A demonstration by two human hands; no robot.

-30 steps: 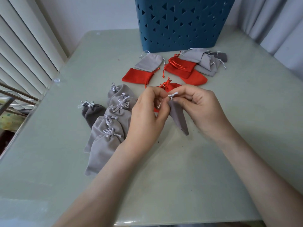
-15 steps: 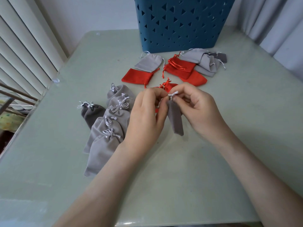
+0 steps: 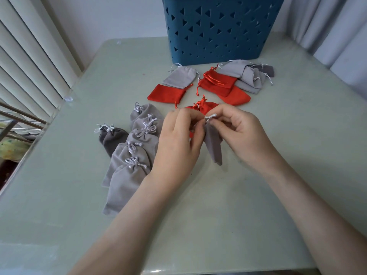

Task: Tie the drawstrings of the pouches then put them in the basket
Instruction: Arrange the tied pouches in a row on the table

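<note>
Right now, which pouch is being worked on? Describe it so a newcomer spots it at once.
Start at the blue basket at the back and come nearer, past the red pouches. Between the left hand and right hand hangs a grey pouch, pinched at its top by both. It alone is held up; the others lie flat.

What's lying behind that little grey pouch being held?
A red fabric pouch with red drawstrings lies on the pale green table. The left hand, right hand and the grey fabric pouch they pinch cover its lower part.
</note>
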